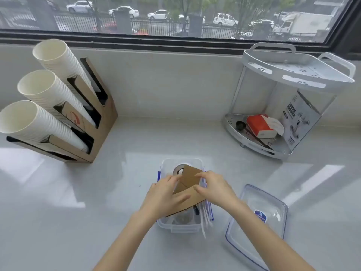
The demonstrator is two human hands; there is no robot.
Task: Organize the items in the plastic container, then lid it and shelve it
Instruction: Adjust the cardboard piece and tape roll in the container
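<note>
Honestly I'm not managing to read any text here. The lid (257, 222) is showing a small blue sticker (260, 216), but its print is blurring out. The white box (299, 122) on the corner shelf (257, 147) is carrying dark printed lines and a barcode, all too small. The cup holder (88, 122) is showing a red mark, unreadable.
</note>
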